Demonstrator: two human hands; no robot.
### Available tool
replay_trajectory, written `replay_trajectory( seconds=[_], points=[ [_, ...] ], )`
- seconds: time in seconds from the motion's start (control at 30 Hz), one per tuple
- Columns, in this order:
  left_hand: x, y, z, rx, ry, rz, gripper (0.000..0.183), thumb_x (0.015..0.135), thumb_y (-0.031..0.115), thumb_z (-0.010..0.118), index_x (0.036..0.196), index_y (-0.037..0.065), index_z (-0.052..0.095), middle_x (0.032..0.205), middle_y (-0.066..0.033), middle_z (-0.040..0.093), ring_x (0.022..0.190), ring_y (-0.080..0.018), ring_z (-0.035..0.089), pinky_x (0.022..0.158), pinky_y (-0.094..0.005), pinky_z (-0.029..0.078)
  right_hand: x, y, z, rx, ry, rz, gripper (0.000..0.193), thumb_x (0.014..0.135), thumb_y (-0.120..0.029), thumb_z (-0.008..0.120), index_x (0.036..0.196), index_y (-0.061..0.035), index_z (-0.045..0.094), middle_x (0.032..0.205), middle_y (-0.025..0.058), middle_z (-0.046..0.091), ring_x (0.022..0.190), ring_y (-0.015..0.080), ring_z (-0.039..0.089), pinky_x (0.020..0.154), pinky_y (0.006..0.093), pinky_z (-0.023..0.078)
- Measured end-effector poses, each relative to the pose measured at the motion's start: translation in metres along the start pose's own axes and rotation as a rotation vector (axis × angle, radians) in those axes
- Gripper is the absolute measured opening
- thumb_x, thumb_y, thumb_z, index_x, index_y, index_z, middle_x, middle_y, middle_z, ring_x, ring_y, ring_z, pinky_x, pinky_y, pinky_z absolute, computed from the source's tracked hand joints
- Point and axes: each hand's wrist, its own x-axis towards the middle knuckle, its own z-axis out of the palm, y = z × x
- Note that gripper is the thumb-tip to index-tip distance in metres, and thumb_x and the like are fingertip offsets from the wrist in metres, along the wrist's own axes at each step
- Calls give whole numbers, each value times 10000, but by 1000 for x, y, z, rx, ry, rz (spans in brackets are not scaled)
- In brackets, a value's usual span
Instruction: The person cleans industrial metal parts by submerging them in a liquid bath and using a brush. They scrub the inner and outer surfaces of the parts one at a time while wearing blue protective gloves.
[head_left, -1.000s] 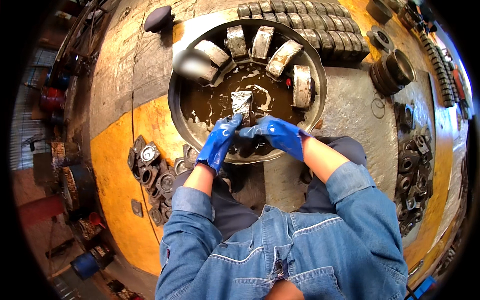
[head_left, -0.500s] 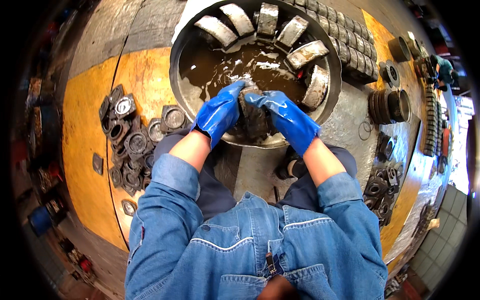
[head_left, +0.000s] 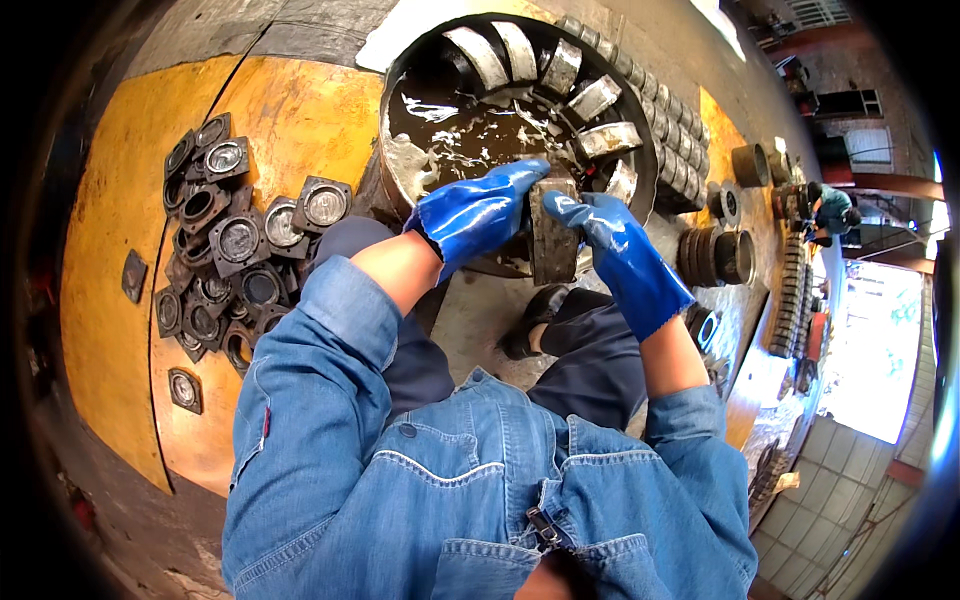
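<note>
Both my hands wear long blue rubber gloves. Between them, at the near rim of a round metal basin point(head_left: 402, 168), is a dark, wet metal block point(head_left: 554, 235) with a flat, blocky face. My left hand point(head_left: 482, 212) grips its left side, fingers pointing forward. On the other side, my right hand point(head_left: 618, 245) closes on it, thumb across the near top. Murky brown liquid with streaks of foam point(head_left: 470, 135) fills the basin. Several curved metal blocks point(head_left: 563, 68) stand around its far and right inner edge.
On yellow boards at left lies a heap of square metal flanges with round centres point(head_left: 238, 240). Stacked rows of dark blocks point(head_left: 672, 120) stand beyond the basin. Metal rings point(head_left: 735, 258) sit at right. Another person point(head_left: 832, 212) is far off at right.
The metal block has come up from low in the basin to its near rim, still between both hands. My view has turned, so the basin and the doorway at right sit differently.
</note>
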Motion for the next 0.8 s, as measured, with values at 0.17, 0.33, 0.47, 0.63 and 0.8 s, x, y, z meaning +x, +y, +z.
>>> replay_trajectory(
  seconds=[0.17,0.33,0.47,0.63,0.8],
  points=[
    [-11,42,1,398,5,41,468,1121,192,463,1568,55,446,1596,-147,486,1412,-244,539,1191,-335,436,-15,7,-10,-154,42,-3,480,957,-442,719,1027,30,778,827,29,693,765,115,543,699,310,438],
    [-28,99,-13,376,-17,-71,492,1093,229,551,1559,85,489,1547,-157,546,1346,-251,588,1144,-336,467,-51,-42,20,-119,23,-18,466,967,-391,716,1141,39,755,941,30,724,837,119,598,776,295,471],
    [-28,133,-22,-709,-67,-457,476,1090,249,563,1534,83,522,1497,-150,594,1241,-225,653,1044,-321,534,-51,-30,27,-87,71,-13,449,970,-362,719,1178,35,745,1004,37,732,915,129,612,844,300,473],
    [-32,92,-21,-265,-47,-232,424,1113,266,517,1506,114,563,1382,-92,667,1089,-129,690,934,-271,560,-55,-19,44,-58,168,-31,501,943,-398,755,1193,34,728,1041,51,730,946,147,615,879,307,471],
    [-25,86,-17,-152,-107,-185,420,1110,313,523,1479,123,586,1282,-74,706,1055,-110,692,878,-260,577,-54,-3,37,-109,257,-55,548,937,-431,755,1212,41,715,1041,69,729,952,173,618,894,318,474]
  ],
)
